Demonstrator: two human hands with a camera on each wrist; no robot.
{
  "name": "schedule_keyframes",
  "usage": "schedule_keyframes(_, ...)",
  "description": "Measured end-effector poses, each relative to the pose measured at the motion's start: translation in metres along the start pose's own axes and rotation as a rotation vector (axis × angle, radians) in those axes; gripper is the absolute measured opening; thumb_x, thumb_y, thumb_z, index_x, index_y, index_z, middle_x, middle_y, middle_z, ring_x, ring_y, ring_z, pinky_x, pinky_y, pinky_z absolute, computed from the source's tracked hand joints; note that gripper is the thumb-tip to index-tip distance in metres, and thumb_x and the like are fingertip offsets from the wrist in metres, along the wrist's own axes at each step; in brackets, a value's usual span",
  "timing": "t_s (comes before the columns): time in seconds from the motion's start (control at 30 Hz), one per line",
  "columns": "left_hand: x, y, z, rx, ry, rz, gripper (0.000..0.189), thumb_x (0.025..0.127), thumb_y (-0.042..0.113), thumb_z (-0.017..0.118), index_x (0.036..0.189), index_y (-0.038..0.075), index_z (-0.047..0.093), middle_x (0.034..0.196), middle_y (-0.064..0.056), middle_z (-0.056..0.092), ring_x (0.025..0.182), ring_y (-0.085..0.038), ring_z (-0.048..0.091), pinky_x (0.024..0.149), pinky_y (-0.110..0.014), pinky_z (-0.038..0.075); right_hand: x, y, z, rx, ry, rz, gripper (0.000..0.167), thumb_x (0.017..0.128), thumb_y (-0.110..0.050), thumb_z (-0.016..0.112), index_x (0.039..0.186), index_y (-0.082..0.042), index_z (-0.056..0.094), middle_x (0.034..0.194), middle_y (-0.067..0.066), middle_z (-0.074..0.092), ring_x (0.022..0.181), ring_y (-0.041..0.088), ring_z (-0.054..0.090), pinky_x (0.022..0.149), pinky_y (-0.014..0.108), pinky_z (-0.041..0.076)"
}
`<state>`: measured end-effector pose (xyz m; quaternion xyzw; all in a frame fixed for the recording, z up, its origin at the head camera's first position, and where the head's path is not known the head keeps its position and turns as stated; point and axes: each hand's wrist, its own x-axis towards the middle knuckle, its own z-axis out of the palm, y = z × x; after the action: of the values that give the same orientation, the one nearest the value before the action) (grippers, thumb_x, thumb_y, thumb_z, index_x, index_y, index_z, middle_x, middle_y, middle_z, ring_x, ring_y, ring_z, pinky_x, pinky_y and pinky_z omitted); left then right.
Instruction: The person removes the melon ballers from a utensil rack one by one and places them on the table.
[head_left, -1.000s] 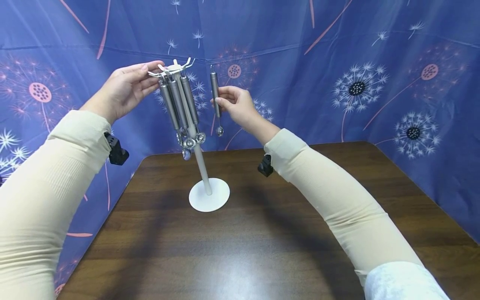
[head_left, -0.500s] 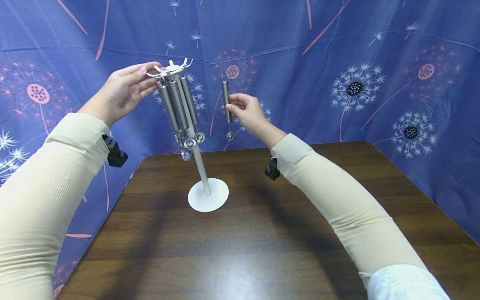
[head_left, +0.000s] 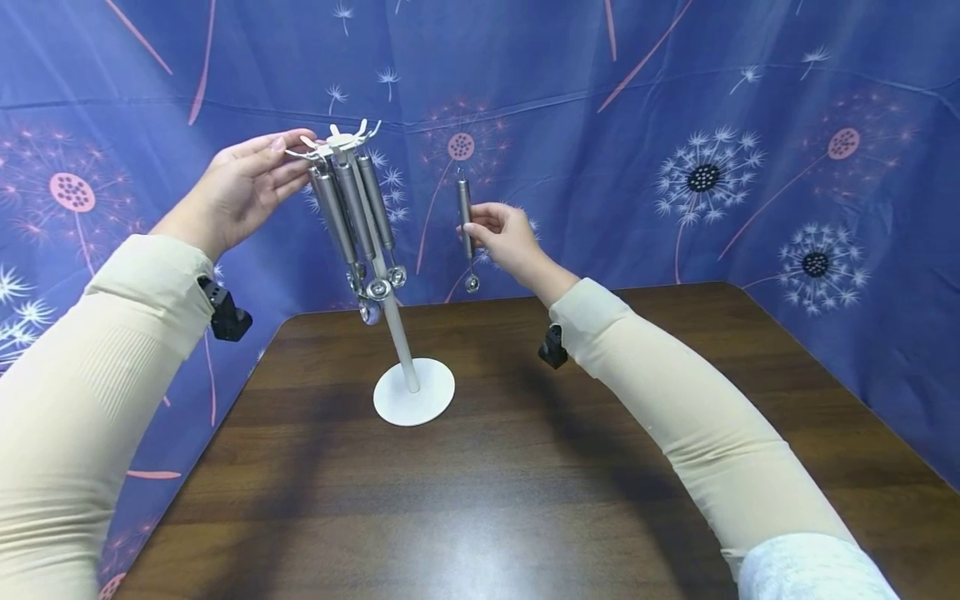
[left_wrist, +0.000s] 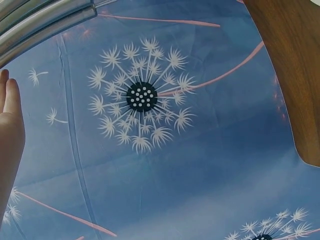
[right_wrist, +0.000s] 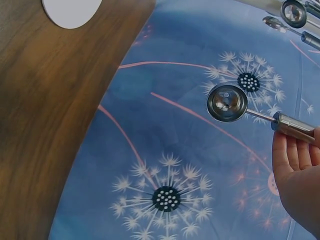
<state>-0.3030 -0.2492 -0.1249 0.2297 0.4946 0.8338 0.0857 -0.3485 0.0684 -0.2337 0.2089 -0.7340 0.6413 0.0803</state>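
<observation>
In the head view my right hand [head_left: 516, 243] pinches a melon baller [head_left: 464, 204] by its grey metal handle. The tool hangs upright with its small scoop down; the right wrist view shows the round hollow bowl [right_wrist: 227, 102] on a thin shank. To its left stands a white hanging rack [head_left: 398, 337] with a ring of hooks at the top. Several steel-handled utensils [head_left: 355, 208] with round ends dangle from those hooks. My left hand [head_left: 236, 187] is at the rack's top left, fingers extended right at the hooks, its fingertips partly hidden behind them.
The rack's round white base [head_left: 427, 408] rests on a dark brown wooden table [head_left: 480, 500]. Behind the table hangs a blue curtain [head_left: 570, 150] printed with dandelions. A black wrist camera [head_left: 225, 312] sits below each sleeve cuff.
My right hand has moved right and a little down with the melon baller, away from the rack. The left hand has stayed at the rack's top.
</observation>
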Motion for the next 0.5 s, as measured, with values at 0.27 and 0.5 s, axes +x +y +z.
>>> schedule_keyframes(0.27, -0.002, -0.001, 0.000, 0.027, 0.010, 0.026, 0.024, 0.098, 0.002, 0.049, 0.116, -0.007, 0.064, 0.112, -0.017, 0.069, 0.104, -0.024, 0.069, 0.086, -0.029, 0.057, -0.003, 0.010, -0.004, -0.029, 0.032, 0.012, 0.030, 0.094, -0.006, 0.061, 0.123, 0.004, 0.060, 0.111, 0.019, 0.066, 0.091, 0.017, 0.066, 0.081, 0.026, 0.057)
schedule_keyframes(0.5, -0.002, -0.001, 0.002, 0.037, 0.018, 0.031, 0.023, 0.098, 0.002, 0.051, 0.115, -0.005, 0.063, 0.111, -0.017, 0.069, 0.102, -0.025, 0.069, 0.085, -0.030, 0.058, -0.005, 0.019, -0.006, -0.048, 0.065, 0.040, 0.030, 0.093, -0.006, 0.064, 0.121, 0.005, 0.061, 0.106, 0.017, 0.067, 0.082, 0.009, 0.063, 0.082, 0.029, 0.058)
